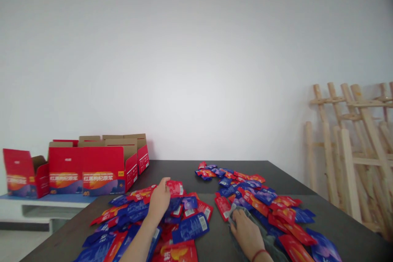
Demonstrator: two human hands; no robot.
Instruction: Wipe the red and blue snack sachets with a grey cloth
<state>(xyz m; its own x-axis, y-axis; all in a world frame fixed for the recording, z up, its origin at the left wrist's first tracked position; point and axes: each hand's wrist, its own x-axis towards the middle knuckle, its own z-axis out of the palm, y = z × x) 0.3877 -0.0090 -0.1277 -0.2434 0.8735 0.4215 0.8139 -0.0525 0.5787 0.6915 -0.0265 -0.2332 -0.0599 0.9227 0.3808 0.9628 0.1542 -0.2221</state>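
Red and blue foil sachets lie in two heaps on a dark table. My left hand reaches forward over the left heap, fingers curled down onto a red sachet. My right hand, with a red band at the wrist, rests palm down with fingers together on a grey cloth beside the right heap. Whether the left fingers grip the sachet is not plain.
Open red cartons with cardboard flaps stand on a low white bench at the left. Pale wooden frames lean against the white wall at the right. The table's far edge runs just past the heaps.
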